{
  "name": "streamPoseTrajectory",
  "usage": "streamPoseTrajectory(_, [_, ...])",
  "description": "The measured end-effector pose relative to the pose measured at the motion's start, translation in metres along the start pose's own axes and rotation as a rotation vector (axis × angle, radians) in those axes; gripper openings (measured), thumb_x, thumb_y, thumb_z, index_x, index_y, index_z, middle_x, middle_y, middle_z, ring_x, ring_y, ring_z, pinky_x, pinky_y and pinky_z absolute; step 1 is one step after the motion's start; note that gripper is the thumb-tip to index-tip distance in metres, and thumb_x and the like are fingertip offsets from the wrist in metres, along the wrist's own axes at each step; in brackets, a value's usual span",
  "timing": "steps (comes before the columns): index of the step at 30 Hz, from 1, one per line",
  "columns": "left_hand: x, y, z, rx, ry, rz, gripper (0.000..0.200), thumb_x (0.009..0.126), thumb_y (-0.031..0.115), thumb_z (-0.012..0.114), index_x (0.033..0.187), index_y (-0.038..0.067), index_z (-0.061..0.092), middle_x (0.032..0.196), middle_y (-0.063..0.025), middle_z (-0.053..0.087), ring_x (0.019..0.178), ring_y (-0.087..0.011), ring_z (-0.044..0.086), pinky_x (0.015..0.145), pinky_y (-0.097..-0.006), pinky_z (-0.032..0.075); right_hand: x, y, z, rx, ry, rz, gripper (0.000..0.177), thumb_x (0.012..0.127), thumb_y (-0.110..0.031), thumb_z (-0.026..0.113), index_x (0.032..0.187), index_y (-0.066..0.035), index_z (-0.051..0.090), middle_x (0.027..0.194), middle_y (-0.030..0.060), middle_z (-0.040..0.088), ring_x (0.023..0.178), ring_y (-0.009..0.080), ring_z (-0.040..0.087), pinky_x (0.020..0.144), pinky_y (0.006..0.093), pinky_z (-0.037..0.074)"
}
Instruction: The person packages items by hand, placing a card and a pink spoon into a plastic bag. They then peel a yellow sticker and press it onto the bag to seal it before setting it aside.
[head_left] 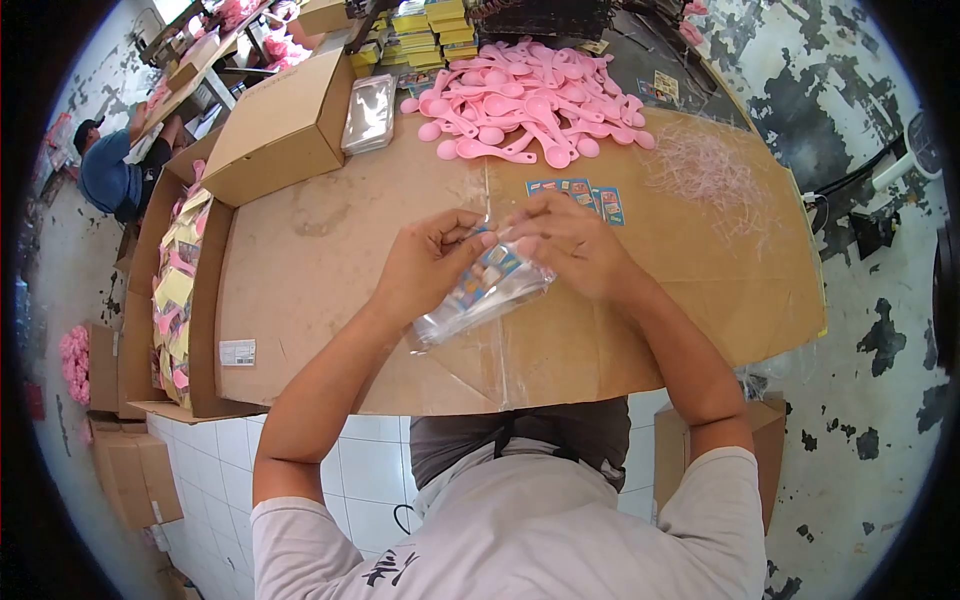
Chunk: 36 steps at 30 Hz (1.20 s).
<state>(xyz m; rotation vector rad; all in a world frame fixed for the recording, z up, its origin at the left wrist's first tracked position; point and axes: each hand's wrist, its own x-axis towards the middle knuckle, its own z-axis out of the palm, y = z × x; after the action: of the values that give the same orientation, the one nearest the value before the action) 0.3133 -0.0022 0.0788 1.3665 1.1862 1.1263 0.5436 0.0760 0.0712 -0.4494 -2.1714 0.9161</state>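
Note:
A clear plastic bag (470, 312) is held above the cardboard surface, tilted, with a blue printed card (487, 272) showing through it. My left hand (432, 258) is closed, thumb and fingers pinching the bag's upper left edge. On the other side, my right hand (578, 245) has its bent fingers at the bag's upper right edge, slightly blurred. Just beyond my right hand lie several blue printed cards (608, 206) on the cardboard. A large heap of pink measuring spoons (540, 105) sits at the back.
A cardboard box (280, 130) stands back left beside a stack of clear bags (370, 112). Along the left edge is an open carton (205, 385) filled with packed pieces. Pink plastic strands (705, 170) lie at right. A person (110, 165) sits far left.

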Motion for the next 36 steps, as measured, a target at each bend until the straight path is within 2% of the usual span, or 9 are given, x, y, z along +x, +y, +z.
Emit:
streamPoseTrajectory(1, [0.000, -0.002, 0.000, 0.014, 0.003, -0.002, 0.022, 0.102, 0.015, 0.066, 0.116, -0.002, 0.068, 0.093, -0.0032, 0.075, 0.080, -0.0035, 0.064, 0.068, -0.0220, 0.051, 0.002, -0.003, 0.001, -0.069, -0.050, -0.089, 0.022, 0.098, -0.019, 0.068, 0.112, -0.002, 0.072, 0.108, 0.0116, 0.068, 0.101, 0.0230, 0.065, 0.088, 0.0353, 0.052])
streamPoseTrajectory(4, [0.000, 0.000, -0.001, 0.035, 0.050, 0.001, 0.022, 0.103, 0.016, 0.066, 0.117, 0.000, 0.068, 0.091, -0.0020, 0.074, 0.077, -0.0022, 0.062, 0.065, -0.0212, 0.049, 0.014, -0.005, -0.012, -0.130, -0.029, 0.166, 0.023, 0.098, -0.019, 0.066, 0.111, -0.001, 0.071, 0.113, 0.0158, 0.069, 0.109, 0.0283, 0.064, 0.096, 0.0398, 0.050])
streamPoseTrajectory(7, [0.002, 0.001, -0.007, 0.033, 0.065, -0.025, 0.021, 0.103, 0.016, 0.065, 0.117, 0.001, 0.067, 0.090, -0.0007, 0.073, 0.075, -0.0011, 0.060, 0.063, -0.0204, 0.048, 0.039, 0.040, -0.030, -0.414, 0.190, 0.223, 0.027, 0.095, -0.017, 0.067, 0.117, -0.001, 0.069, 0.114, 0.0171, 0.069, 0.109, 0.0293, 0.065, 0.096, 0.0396, 0.050])
streamPoseTrajectory(10, [0.003, -0.006, -0.009, 0.022, 0.041, 0.000, 0.022, 0.103, 0.016, 0.066, 0.118, 0.001, 0.066, 0.089, -0.0002, 0.073, 0.074, -0.0009, 0.060, 0.062, -0.0196, 0.046, 0.064, 0.079, -0.046, -0.798, 0.261, 0.096, 0.033, 0.092, -0.013, 0.067, 0.123, -0.001, 0.065, 0.111, 0.0176, 0.069, 0.109, 0.0296, 0.065, 0.095, 0.0410, 0.051])
streamPoseTrajectory(13, [0.003, -0.004, -0.011, -0.013, 0.041, 0.011, 0.023, 0.102, 0.015, 0.067, 0.119, 0.000, 0.065, 0.089, -0.0006, 0.072, 0.074, -0.0010, 0.060, 0.061, -0.0193, 0.046, 0.076, 0.086, -0.045, -0.715, 0.267, 0.296, 0.036, 0.090, -0.010, 0.066, 0.125, -0.002, 0.063, 0.107, 0.0164, 0.069, 0.107, 0.0293, 0.065, 0.091, 0.0396, 0.053])
streamPoseTrajectory(16, [0.003, 0.004, -0.010, -0.075, 0.074, 0.006, 0.025, 0.101, 0.015, 0.069, 0.120, 0.000, 0.063, 0.090, -0.0011, 0.072, 0.074, -0.0010, 0.061, 0.061, -0.0192, 0.047, 0.078, 0.081, -0.049, -0.407, 0.321, 0.224, 0.032, 0.090, -0.010, 0.066, 0.121, -0.001, 0.065, 0.103, 0.0130, 0.069, 0.103, 0.0253, 0.066, 0.089, 0.0384, 0.054])
streamPoseTrajectory(22, [0.002, 0.006, -0.012, -0.099, 0.107, 0.010, 0.025, 0.101, 0.017, 0.069, 0.119, 0.000, 0.065, 0.090, -0.0008, 0.073, 0.074, -0.0009, 0.062, 0.061, -0.0187, 0.048, 0.046, -0.009, -0.063, -0.091, -0.117, 0.216, 0.020, 0.091, -0.009, 0.068, 0.108, 0.000, 0.071, 0.099, 0.0047, 0.068, 0.097, 0.0130, 0.065, 0.085, 0.0323, 0.053])
streamPoseTrajectory(25, [0.000, 0.010, -0.011, -0.065, 0.093, -0.039, 0.026, 0.101, 0.017, 0.068, 0.120, 0.000, 0.067, 0.090, -0.0009, 0.073, 0.074, -0.0011, 0.062, 0.061, -0.0184, 0.049, 0.043, -0.030, -0.059, 0.088, 0.005, 0.298, 0.016, 0.090, -0.007, 0.068, 0.103, 0.000, 0.073, 0.097, 0.0038, 0.069, 0.094, 0.0119, 0.065, 0.084, 0.0302, 0.052])
streamPoseTrajectory(36, [0.001, -0.002, -0.008, 0.017, -0.008, 0.045, 0.029, 0.102, 0.015, 0.065, 0.125, -0.003, 0.068, 0.100, -0.0055, 0.075, 0.084, -0.0049, 0.066, 0.073, -0.0231, 0.055, 0.050, -0.044, -0.051, -0.221, -0.226, 0.096, 0.015, 0.083, -0.003, 0.064, 0.096, 0.000, 0.071, 0.090, 0.0060, 0.069, 0.084, 0.0162, 0.065, 0.076, 0.0307, 0.051])
